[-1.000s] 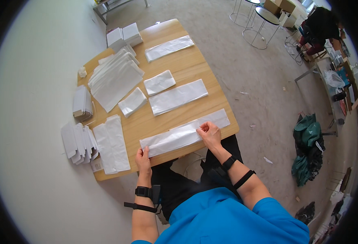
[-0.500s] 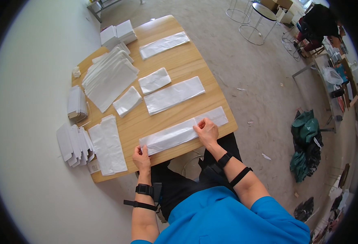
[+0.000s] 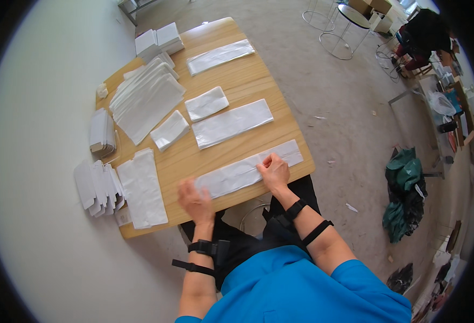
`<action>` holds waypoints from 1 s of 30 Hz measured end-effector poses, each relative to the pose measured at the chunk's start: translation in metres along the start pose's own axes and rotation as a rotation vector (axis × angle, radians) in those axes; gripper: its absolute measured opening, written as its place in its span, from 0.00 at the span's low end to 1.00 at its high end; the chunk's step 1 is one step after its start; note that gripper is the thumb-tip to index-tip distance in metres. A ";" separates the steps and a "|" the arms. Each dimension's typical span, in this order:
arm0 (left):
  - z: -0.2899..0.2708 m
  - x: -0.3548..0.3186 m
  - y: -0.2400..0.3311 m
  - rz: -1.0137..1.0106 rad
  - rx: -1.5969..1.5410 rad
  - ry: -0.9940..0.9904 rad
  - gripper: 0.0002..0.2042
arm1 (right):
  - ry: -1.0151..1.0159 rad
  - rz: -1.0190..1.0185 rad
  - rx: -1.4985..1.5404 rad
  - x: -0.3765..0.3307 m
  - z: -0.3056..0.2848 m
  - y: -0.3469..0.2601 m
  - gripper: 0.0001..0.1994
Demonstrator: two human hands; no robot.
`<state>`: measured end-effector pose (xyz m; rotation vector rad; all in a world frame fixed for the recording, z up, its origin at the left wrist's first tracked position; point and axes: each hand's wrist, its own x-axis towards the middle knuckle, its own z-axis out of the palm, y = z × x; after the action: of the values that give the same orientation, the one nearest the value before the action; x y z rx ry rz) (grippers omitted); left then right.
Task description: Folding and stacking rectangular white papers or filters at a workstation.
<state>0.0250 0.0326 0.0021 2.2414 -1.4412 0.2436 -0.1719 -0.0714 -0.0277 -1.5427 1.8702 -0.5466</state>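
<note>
White paper strip (image 3: 248, 171) lies along the near edge of the wooden table (image 3: 242, 81). Her right hand (image 3: 273, 171) pinches its upper edge near the middle; the left hand (image 3: 195, 200), blurred, rests open at its left end.

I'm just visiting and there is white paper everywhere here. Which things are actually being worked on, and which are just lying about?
In hand:
- long white strip at the near table edge
- right hand, pressing on the strip
- left hand, blurred, at the strip's left end

Lying about:
- second long strip
- small folded pieces
- fanned stack of sheets
- far strip
- wooden table
</note>
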 end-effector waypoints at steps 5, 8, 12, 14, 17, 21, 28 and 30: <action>0.028 -0.005 0.069 -0.126 -0.707 -0.431 0.05 | -0.003 -0.011 0.008 0.000 0.005 -0.002 0.10; 0.056 -0.014 0.071 -0.149 -0.767 -0.442 0.05 | 0.045 -0.050 -0.003 -0.002 0.011 -0.001 0.13; 0.061 -0.011 0.070 -0.163 -0.742 -0.553 0.05 | 0.002 -0.075 0.044 -0.005 -0.001 0.007 0.13; 0.063 -0.010 0.066 -0.167 -0.782 -0.572 0.05 | -0.035 -0.077 0.102 -0.010 -0.006 0.014 0.13; 0.062 -0.008 0.065 -0.183 -0.846 -0.634 0.06 | -0.144 -0.043 0.170 -0.021 -0.008 0.030 0.15; 0.057 -0.005 0.061 -0.183 -0.922 -0.679 0.05 | -0.218 -0.018 0.339 -0.029 -0.003 0.034 0.14; 0.050 0.000 0.066 -0.266 -0.919 -0.720 0.09 | -0.054 -0.196 0.215 -0.039 -0.003 0.019 0.07; 0.050 -0.002 0.069 -0.297 -0.955 -0.700 0.11 | -0.044 -0.237 0.186 -0.040 -0.002 0.016 0.07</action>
<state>-0.0425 -0.0134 -0.0231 1.6903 -1.0940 -1.1730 -0.1810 -0.0295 -0.0287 -1.6462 1.5648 -0.7638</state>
